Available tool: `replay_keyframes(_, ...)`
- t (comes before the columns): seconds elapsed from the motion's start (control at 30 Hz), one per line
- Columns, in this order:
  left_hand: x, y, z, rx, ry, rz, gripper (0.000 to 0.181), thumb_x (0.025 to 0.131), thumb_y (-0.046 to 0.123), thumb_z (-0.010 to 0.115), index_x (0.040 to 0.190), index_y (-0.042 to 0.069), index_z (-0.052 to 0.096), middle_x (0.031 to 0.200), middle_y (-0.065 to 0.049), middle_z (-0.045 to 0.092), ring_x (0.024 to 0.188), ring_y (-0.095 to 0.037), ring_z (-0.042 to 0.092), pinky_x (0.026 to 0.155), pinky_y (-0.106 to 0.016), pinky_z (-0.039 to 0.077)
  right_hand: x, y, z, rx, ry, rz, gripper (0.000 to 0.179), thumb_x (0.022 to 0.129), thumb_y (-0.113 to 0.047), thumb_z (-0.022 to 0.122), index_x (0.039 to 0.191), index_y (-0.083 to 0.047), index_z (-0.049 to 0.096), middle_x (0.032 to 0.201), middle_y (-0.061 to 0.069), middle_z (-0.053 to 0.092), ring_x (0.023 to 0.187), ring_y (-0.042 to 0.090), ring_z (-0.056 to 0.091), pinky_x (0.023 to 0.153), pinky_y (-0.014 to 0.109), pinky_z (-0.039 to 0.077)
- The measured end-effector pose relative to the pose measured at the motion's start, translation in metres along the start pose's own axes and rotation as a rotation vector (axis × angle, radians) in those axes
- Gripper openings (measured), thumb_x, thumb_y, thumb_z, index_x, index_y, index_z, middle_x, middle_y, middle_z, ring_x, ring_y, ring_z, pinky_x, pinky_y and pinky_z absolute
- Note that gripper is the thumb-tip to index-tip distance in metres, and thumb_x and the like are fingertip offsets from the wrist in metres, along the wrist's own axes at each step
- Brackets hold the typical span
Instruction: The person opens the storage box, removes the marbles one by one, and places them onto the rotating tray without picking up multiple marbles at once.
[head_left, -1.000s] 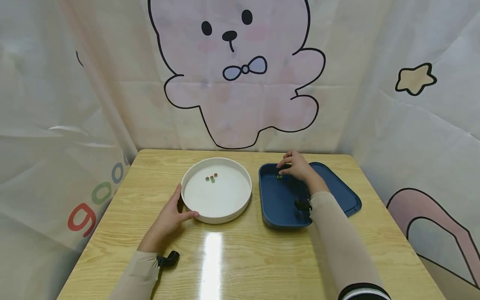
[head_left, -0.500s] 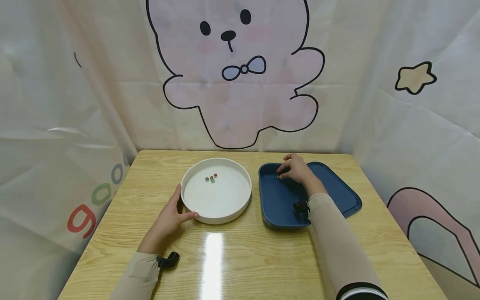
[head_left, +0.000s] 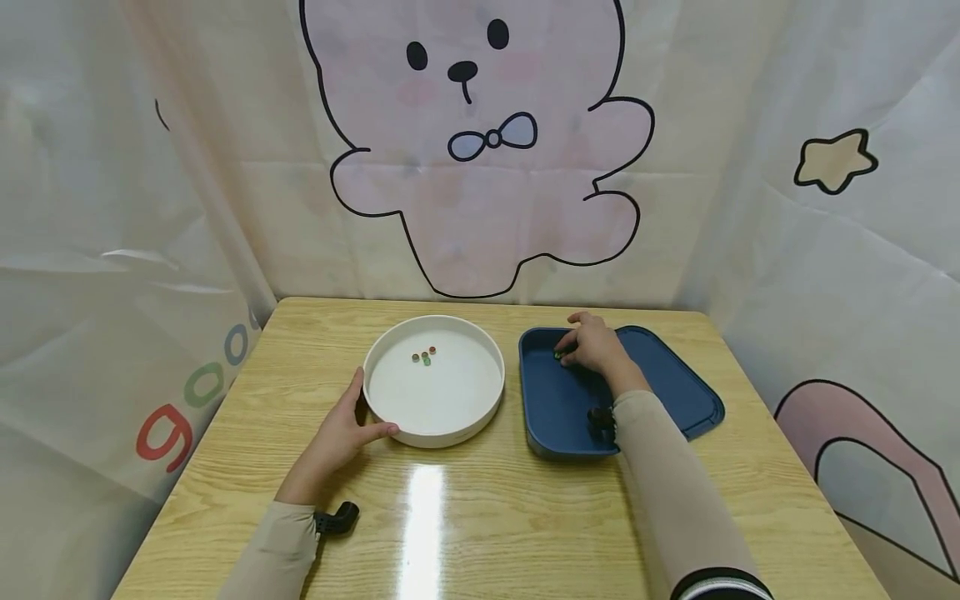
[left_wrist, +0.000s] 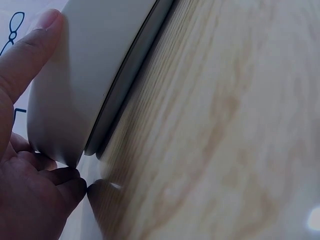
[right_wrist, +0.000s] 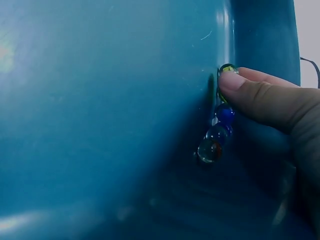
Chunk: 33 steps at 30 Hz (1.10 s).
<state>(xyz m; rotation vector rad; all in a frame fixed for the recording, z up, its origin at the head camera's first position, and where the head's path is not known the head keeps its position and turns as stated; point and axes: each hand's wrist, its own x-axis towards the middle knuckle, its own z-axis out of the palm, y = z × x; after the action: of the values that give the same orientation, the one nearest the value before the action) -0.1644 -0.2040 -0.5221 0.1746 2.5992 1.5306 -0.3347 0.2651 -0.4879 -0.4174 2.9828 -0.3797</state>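
My left hand (head_left: pixel 341 433) grips the near-left side of a round white dish (head_left: pixel 442 408), thumb on its outer wall and fingers curled low against it in the left wrist view. Several small glass marbles (head_left: pixel 427 362) lie in that dish. Over at the right, my right hand (head_left: pixel 596 346) reaches into a deep blue rectangular container (head_left: pixel 558 417). Its thumb and forefinger pinch a green-yellow marble (right_wrist: pixel 228 67) close to the container's wall. Below the thumb, a blue marble (right_wrist: pixel 225 114) and a clear one (right_wrist: pixel 209 150) line up along the wall in the right wrist view.
A flat blue lid (head_left: pixel 675 383) lies on the wooden table (head_left: pixel 510 517) to the container's right, partly behind my forearm. Fabric with cartoon figures (head_left: pixel 480 192) hangs behind the table and on both sides.
My right hand has lowered slightly in the container and its fingers have closed on the green-yellow marble. The left hand and the dish stay in place.
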Motion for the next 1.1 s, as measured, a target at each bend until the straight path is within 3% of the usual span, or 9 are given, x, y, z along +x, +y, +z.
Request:
replay_keyframes(0.27, 0.000, 0.000, -0.001, 0.001, 0.006, 0.001, 0.132, 0.078, 0.045, 0.088, 0.165, 0.010, -0.006, 0.172, -0.014, 0.000, 0.158, -0.037, 0.003, 0.126, -0.060, 0.013, -0.001, -0.005, 0.002, -0.008, 0.012, -0.014, 0.010, 0.081, -0.031, 0.089, 0.089, -0.032, 0.082, 0.160, 0.012, 0.036, 0.144, 0.045, 0.030, 0.110, 0.076, 0.024)
replay_keyframes(0.43, 0.000, -0.003, 0.003, 0.009, -0.010, 0.012, 0.133, 0.078, 0.050, 0.087, 0.165, 0.008, -0.005, 0.172, -0.014, -0.002, 0.158, -0.038, 0.003, 0.126, -0.060, 0.013, -0.005, 0.000, -0.005, 0.136, 0.045, -0.020, 0.008, 0.087, -0.031, 0.085, 0.093, -0.028, 0.082, 0.160, 0.014, 0.037, 0.144, 0.046, 0.031, 0.111, 0.072, 0.027)
replay_keyframes(0.57, 0.001, -0.004, 0.004, -0.004, -0.010, 0.017, 0.134, 0.077, 0.050, 0.087, 0.165, 0.008, -0.005, 0.172, -0.013, -0.003, 0.158, -0.037, 0.002, 0.126, -0.059, 0.012, -0.011, -0.005, -0.026, 0.270, 0.122, -0.044, 0.013, 0.090, -0.026, 0.082, 0.100, -0.018, 0.082, 0.148, 0.019, 0.045, 0.136, 0.042, 0.039, 0.109, 0.062, 0.035)
replay_keyframes(0.8, 0.003, -0.004, 0.000, 0.006, 0.006, 0.019, 0.134, 0.077, 0.049, 0.087, 0.165, 0.011, -0.006, 0.172, -0.013, -0.002, 0.158, -0.038, 0.003, 0.126, -0.060, 0.013, -0.009, -0.036, -0.065, 0.387, 0.214, -0.084, 0.026, 0.091, -0.031, 0.080, 0.111, -0.014, 0.079, 0.126, 0.014, 0.049, 0.118, 0.037, 0.047, 0.099, 0.055, 0.043)
replay_keyframes(1.0, 0.003, -0.004, -0.001, -0.003, 0.004, 0.020, 0.134, 0.077, 0.049, 0.088, 0.165, 0.011, -0.006, 0.172, -0.013, -0.002, 0.158, -0.037, 0.003, 0.126, -0.059, 0.013, 0.006, -0.075, -0.072, 0.482, 0.187, -0.169, 0.024, 0.091, -0.029, 0.080, 0.110, -0.015, 0.079, 0.115, 0.014, 0.053, 0.112, 0.033, 0.051, 0.103, 0.053, 0.045)
replay_keyframes(1.1, 0.003, -0.005, 0.000, -0.009, 0.002, 0.021, 0.134, 0.077, 0.049, 0.088, 0.165, 0.011, -0.007, 0.172, -0.013, -0.002, 0.158, -0.038, 0.003, 0.125, -0.060, 0.013, 0.014, -0.101, -0.068, 0.475, 0.156, -0.209, 0.022, 0.091, -0.027, 0.081, 0.108, -0.014, 0.079, 0.111, 0.014, 0.054, 0.109, 0.034, 0.051, 0.100, 0.052, 0.046)
